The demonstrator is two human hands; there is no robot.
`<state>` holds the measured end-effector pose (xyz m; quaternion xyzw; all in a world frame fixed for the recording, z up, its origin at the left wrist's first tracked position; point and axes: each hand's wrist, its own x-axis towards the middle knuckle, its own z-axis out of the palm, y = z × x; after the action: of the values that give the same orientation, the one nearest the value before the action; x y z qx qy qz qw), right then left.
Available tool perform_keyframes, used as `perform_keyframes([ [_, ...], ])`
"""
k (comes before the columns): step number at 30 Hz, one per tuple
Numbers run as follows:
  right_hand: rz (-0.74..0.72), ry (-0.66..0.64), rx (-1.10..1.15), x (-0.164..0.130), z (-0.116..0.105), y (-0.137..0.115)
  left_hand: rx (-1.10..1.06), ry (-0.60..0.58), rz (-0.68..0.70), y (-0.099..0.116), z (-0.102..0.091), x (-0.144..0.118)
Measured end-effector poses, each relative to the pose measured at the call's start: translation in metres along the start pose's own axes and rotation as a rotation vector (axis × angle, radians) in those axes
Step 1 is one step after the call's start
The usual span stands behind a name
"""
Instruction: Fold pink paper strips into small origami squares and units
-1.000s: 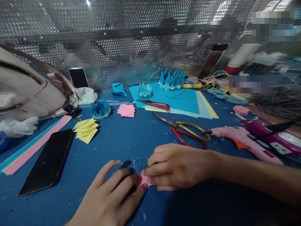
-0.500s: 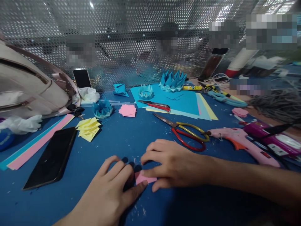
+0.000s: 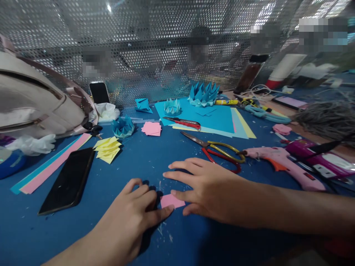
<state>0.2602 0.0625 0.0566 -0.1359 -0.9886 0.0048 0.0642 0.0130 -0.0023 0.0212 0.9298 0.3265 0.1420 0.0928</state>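
A small pink paper (image 3: 172,201) lies on the blue tabletop between my hands. My left hand (image 3: 133,214) is at its left side, fingers curled, with the thumb pressing the near edge down. From the right reaches my right hand (image 3: 196,188), fingers spread; one fingertip touches the paper's upper edge and the thumb is by its right corner. Beyond that hand lie scissors (image 3: 199,142) with one yellow and one red handle. A pile of pink paper pieces (image 3: 151,128) and a stack of folded yellow pieces (image 3: 108,149) sit farther back on the left.
Blue paper sheets (image 3: 219,120) hold a red utility knife (image 3: 183,122) and folded paper crowns (image 3: 203,95). A pink glue gun (image 3: 285,164) and purple power strip (image 3: 321,159) stand right. A black phone (image 3: 69,181), paper strips (image 3: 58,162) and a bag (image 3: 41,96) are left.
My right hand's fingers have stretched out and lifted somewhat, leaving more of the pink paper in sight. My left thumb stays on the paper's near edge. The view has shifted slightly.
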Motion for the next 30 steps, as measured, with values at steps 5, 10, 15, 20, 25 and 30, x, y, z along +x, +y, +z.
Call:
perform_keyframes([
  [5,-0.014,-0.002,-0.009,-0.005,-0.006,-0.004,-0.004,0.05,0.003,0.005,-0.003,0.001],
  [10,0.003,0.116,0.101,0.005,-0.002,0.001,-0.156,0.106,-0.045,0.012,-0.004,0.006],
  [15,0.024,0.063,0.079,0.01,0.006,0.009,-0.312,0.138,-0.272,0.013,0.001,0.014],
  [20,0.064,0.027,0.183,0.008,0.009,0.012,-0.429,0.187,-0.36,0.009,0.008,0.024],
  [25,0.133,0.057,0.312,0.008,0.014,0.013,-0.459,0.224,-0.397,0.007,0.008,0.031],
  [30,0.362,0.089,0.639,0.011,0.01,0.007,-0.602,0.244,-0.557,0.011,0.004,0.039],
])
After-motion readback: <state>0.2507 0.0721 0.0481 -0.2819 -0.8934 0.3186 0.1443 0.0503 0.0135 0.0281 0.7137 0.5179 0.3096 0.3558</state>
